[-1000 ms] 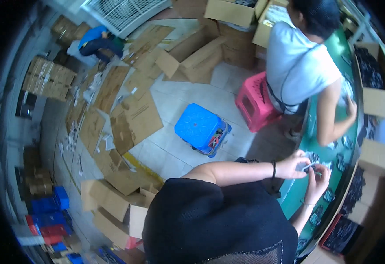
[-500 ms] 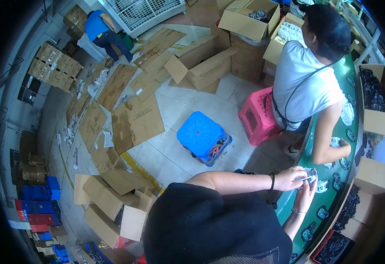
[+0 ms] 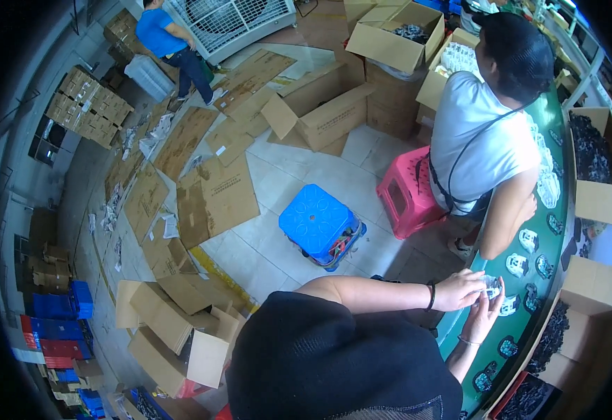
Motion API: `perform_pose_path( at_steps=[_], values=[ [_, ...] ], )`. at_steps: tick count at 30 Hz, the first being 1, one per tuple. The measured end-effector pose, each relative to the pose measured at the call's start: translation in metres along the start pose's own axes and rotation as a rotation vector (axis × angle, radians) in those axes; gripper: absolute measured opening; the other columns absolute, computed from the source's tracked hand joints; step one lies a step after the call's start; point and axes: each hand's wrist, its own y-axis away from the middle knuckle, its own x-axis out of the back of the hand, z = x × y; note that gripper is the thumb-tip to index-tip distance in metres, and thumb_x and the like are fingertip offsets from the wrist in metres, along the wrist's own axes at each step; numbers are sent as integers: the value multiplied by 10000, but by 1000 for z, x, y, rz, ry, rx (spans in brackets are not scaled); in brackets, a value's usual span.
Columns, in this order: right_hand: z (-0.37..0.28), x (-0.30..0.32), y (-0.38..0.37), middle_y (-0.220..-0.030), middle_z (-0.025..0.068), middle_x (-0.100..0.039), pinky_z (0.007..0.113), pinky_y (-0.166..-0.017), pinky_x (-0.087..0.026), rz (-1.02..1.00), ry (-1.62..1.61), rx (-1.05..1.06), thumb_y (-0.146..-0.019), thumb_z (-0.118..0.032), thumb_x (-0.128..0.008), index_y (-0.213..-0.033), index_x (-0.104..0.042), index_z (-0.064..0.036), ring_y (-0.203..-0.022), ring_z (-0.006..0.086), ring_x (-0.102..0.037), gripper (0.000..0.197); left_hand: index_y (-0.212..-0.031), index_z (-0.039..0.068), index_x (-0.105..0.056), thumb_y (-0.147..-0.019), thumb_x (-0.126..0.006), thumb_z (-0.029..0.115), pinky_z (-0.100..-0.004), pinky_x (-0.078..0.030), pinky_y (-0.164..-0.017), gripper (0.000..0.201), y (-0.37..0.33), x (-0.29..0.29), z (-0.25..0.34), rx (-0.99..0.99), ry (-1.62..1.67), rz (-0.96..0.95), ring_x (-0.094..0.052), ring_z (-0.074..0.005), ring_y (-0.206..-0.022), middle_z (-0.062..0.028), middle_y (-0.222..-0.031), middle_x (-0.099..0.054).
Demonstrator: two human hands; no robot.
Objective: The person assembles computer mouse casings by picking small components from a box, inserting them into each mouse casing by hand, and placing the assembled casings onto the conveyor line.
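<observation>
Left hand [image 3: 460, 290]: grip pressed onto a small clear packet [image 3: 491, 283], fingers pinching its near edge. A dark band sits on the wrist behind it.

Right hand [image 3: 483, 316]: just below the left grip, palm turned up toward the packet, fingertips touching its lower side. How tightly this grip is pressed cannot be told; a thin bracelet shows at the wrist.

Small clear packet: held between both grips, raised just above the green worktop [image 3: 561, 210]; its contents are too small to make out.

Green worktop: a long curved strip directly under and beyond the grips. Small dark and white packed items [image 3: 519, 264] lie on it in a loose row, the nearest just beside the grips, the others further off.

Co-worker in a white shirt [image 3: 477, 140]: beyond the grips, at the same worktop, seated at a pink stool [image 3: 404, 199].

Blue stool [image 3: 318, 222]: well to the left of the grips, on the tiled floor.

Open cardboard box [image 3: 603, 203]: to the right of the grips, past the worktop, holding dark pieces.

Flattened cartons [image 3: 215, 196]: far left, spread on the floor.
</observation>
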Motion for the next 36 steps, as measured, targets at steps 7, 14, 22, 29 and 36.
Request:
perform_pose_path(
  at_steps=[7, 14, 22, 29, 36],
  values=[
    [-9, -1, -16, -1181, 130, -508, 304, -923, -404, 34, 129, 53, -805, 35, -493, -1334, -340, -17, -1082, 198, -500, 552, -1068, 3, -533, -782, -505, 121, -409, -392, -897, 311, -30, 18, -1, -138, 171, -108, -497, -367, -1007, -200, -1057, -522],
    [-13, 2, -11, -1207, 78, -455, 295, -878, -418, 53, 114, 57, -734, 21, -581, -1367, -307, -62, -1041, 158, -466, 694, -1111, -34, -477, -830, -505, 85, -383, -385, -938, 307, -21, 6, -21, 111, 457, -119, -456, -345, -1168, -263, -1269, -426],
    [-11, 5, 4, -1154, 75, -472, 291, -874, -424, 136, 233, 173, -718, -52, -635, -1337, -344, -60, -1043, 155, -462, 684, -1116, -27, -478, -847, -428, 56, -410, -333, -967, 286, -15, 2, 8, -51, 210, -119, -426, -383, -1159, -271, -1259, -425],
    [-21, 9, 5, -1188, 79, -452, 312, -898, -417, 122, 294, 228, -708, -73, -648, -1342, -337, -67, -1075, 165, -450, 706, -1137, -24, -478, -841, -424, 59, -417, -316, -974, 312, -24, 5, 21, -90, 201, -116, -425, -388, -1151, -283, -1262, -415],
    [-18, 27, -6, -1273, 92, -403, 310, -916, -396, 206, 222, 245, -716, -81, -682, -1341, -321, -39, -1123, 164, -426, 723, -1163, -12, -481, -836, -431, 50, -408, -338, -958, 337, -43, -16, 21, -117, 124, -166, -429, -387, -1133, -275, -1276, -402]
  ],
)
